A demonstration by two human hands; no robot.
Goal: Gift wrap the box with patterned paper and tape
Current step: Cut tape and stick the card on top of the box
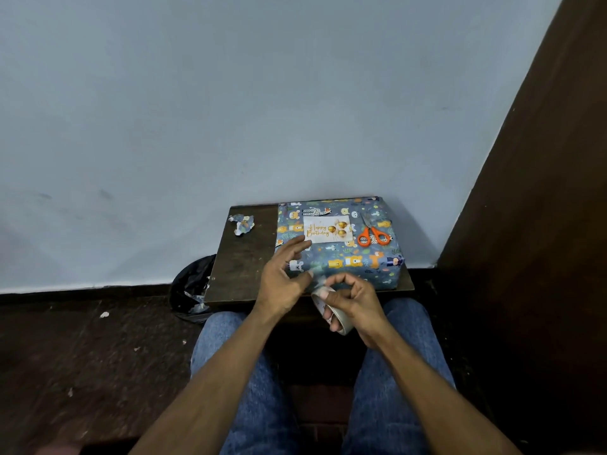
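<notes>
A box (pixel 358 257) wrapped in blue paper with cartoon animals lies on a small dark wooden table (pixel 243 254). A white "Happy Birthday" card (pixel 326 228) lies on its top. My right hand (pixel 353 302) grips a roll of clear tape (pixel 331 315) just in front of the box's near edge. A strip of tape (pixel 317 280) stretches from the roll to my left hand (pixel 287 280). My left thumb and a finger pinch the strip's end, and the other fingers spread over the box's near left corner.
Orange-handled scissors (pixel 373 236) lie on the box's right side. A crumpled paper scrap (pixel 243 223) sits at the table's far left. A black bag (pixel 192 287) with scraps stands on the floor to the left. A wall is close behind, a dark wooden panel (pixel 542 192) to the right.
</notes>
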